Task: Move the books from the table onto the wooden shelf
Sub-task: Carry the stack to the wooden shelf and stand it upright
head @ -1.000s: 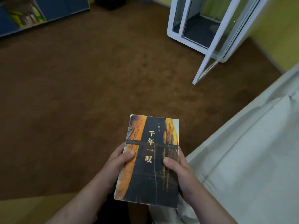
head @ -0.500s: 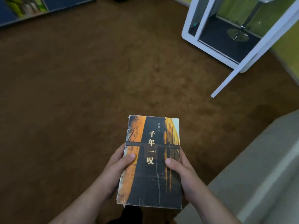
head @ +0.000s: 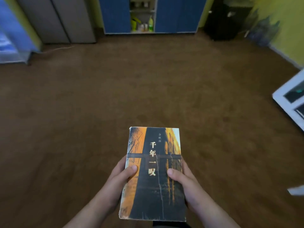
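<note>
A worn book [head: 153,175] with a black and orange cover and pale Chinese title lies face up in both my hands, low in the middle of the head view. My left hand [head: 119,181] grips its left edge, thumb on the cover. My right hand [head: 185,183] grips the right edge the same way. The book hangs above brown carpet. No table and no wooden shelf is in view.
Brown carpet [head: 148,88] stretches ahead. At the far wall stands a blue cabinet [head: 174,15] with an open middle shelf of bottles, grey doors [head: 65,20] to its left, a black unit [head: 225,22] to its right. A white framed booth [head: 289,99] juts in at right.
The view has swung left: the pale table at the right has left the frame, the white booth has slid to the right edge, and the blue cabinet now stands ahead. Both hands hold the book as before.
</note>
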`<state>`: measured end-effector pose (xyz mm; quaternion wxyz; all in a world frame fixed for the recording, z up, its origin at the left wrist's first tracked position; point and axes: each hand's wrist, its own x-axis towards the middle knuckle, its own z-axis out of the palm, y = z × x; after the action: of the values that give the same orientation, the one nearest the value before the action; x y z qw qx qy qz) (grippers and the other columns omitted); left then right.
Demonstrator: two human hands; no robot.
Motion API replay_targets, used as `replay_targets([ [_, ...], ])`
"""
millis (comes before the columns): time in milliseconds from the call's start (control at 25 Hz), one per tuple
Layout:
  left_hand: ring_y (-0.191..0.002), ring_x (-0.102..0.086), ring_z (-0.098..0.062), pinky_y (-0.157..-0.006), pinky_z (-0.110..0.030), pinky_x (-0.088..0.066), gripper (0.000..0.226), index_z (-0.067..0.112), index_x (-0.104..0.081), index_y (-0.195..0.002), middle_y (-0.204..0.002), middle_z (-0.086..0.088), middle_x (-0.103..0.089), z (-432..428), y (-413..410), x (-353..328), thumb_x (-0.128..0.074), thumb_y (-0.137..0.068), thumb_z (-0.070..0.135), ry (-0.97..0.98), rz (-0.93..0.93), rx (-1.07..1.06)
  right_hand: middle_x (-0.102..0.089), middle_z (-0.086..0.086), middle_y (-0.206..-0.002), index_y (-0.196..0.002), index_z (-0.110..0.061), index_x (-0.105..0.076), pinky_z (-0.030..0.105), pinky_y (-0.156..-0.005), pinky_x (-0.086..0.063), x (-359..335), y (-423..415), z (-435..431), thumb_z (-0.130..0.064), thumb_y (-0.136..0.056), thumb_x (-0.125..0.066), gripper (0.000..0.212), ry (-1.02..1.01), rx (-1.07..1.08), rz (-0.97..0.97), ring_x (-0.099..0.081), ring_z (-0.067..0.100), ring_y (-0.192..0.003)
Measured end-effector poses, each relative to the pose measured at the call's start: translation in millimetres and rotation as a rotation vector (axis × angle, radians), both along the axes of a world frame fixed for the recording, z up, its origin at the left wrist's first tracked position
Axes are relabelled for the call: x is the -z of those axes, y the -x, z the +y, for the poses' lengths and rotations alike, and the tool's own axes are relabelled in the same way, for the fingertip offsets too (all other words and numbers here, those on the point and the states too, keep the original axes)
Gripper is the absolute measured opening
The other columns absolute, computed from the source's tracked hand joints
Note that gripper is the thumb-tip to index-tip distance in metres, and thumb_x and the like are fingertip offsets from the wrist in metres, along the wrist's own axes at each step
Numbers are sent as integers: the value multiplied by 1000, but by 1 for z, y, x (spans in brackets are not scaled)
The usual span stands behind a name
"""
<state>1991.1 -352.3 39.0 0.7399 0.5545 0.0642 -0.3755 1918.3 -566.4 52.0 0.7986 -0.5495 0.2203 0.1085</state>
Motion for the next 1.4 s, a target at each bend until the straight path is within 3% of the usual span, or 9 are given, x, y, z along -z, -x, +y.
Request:
replay_targets([
  [120,-94,-77,-29,-70,-39,-63,70,20,-60,-124,-108,-10,-78,-5,-28,-4,-77,-58,39,-12,-25,-188,-78,5,-114,-138,-25,-49,36,-72,-63,4,-70,-15,-32,-55,-82,90,-3,-204,-6,-77,27,-100],
  [240,-90,-77,-28,-65,-37,-63,49,21,-62,-121,-106,-10,-79,-6,-43,-8,-67,-73,29,-19,-30,-385,-75,9,-122,-142,-24,-47,44,-82,-62,4,-128,-15,-31,-60,-82,90,-10,-379,-6,-73,33,-110],
  [400,-89,-78,-25,-65,-33,-62,50,22,-64,-122,-104,-8,-80,10,-57,-5,-66,-73,30,-63,-3,-620,-78,-1,-114,-136,-24,-51,31,-75,-62,5,-192,8,-35,-61,-79,81,16,-622,-27,-76,21,-103],
  [520,-91,-77,-28,-65,-33,-62,65,17,-63,-125,-109,-13,-78,29,-65,-2,-79,-64,35,-49,-5,-729,-75,5,-121,-137,-24,-52,35,-81,-61,12,-226,36,-36,-64,-79,78,31,-749,-2,-74,25,-109],
  [640,-91,-77,-31,-65,-36,-62,97,11,-62,-123,-110,-17,-76,59,-80,4,-96,-41,50,-10,13,-825,-72,10,-128,-140,-25,-50,51,-94,-58,20,-267,78,-35,-67,-80,79,31,-879,40,-70,32,-115],
  [720,-91,-76,-33,-66,-39,-62,91,10,-61,-123,-115,-23,-73,84,-96,12,-93,-45,46,1,25,-904,-71,10,-131,-143,-26,-48,58,-100,-54,24,-297,112,-36,-70,-80,80,50,-967,38,-69,35,-118],
  [960,-88,-77,-29,-65,-36,-62,76,12,-61,-124,-105,-14,-77,179,-153,22,-86,-57,37,63,19,-1107,-73,6,-127,-144,-28,-46,33,-79,-62,12,-389,233,-34,-70,-79,81,76,-1187,25,-73,26,-111],
  [1240,-90,-75,-29,-67,-36,-61,94,13,-60,-125,-108,-15,-76,269,-167,3,-93,-44,48,47,-64,-1364,-73,11,-126,-143,-25,-46,39,-80,-62,-12,-440,373,-18,-82,-68,65,54,-1454,14,-72,32,-111],
  [1400,-86,-77,-26,-64,-33,-62,60,13,-60,-124,-102,-11,-79,299,-162,0,-74,-69,32,-4,-38,-1608,-73,11,-125,-141,-26,-47,41,-80,-62,-11,-454,449,-18,-83,-68,62,33,-1665,29,-72,35,-110],
])
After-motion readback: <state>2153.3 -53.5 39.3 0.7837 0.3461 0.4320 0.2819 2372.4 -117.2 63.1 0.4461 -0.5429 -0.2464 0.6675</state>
